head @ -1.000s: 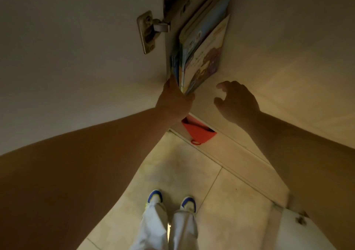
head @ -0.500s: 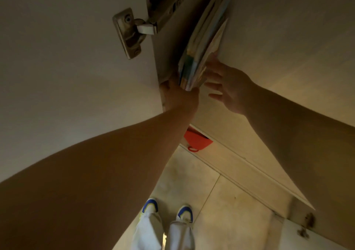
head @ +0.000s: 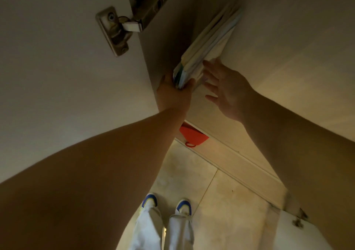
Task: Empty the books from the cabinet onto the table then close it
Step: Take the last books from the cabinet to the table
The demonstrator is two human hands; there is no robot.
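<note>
- Looking down past both of your bare arms, you see one open cabinet door (head: 57, 76) filling the left of the view, pale and blank, with no writing on it.
- One cabinet (head: 288, 38) takes up the right side; its pale inner panel runs down to a front edge above the tiled floor (head: 221, 201).
- One bunch of books (head: 207, 44) stands on edge inside the cabinet, leaning against its left wall beside the door; you can make out several thin spines pressed together, but the exact number cannot be told, and no title is readable.
- Your left hand (head: 172, 94) is clamped on the lower corner of the bunch, thumb on the near face.
- Your right hand (head: 224, 90) is spread wide, fingers fanned, its fingertips (head: 208, 64) touching the right-hand face of the books; it grips nothing.
- Two metal hinges show: one large hinge (head: 124, 24) between door and cabinet wall at the top, one small hinge (head: 299, 219) at the lower right.
- One red object (head: 192, 134) with a small loop pokes out below the cabinet edge, partly hidden by your left wrist.
- Two shoes (head: 167, 205) with blue toes stand on the tiles under white trousers (head: 163, 232).
</note>
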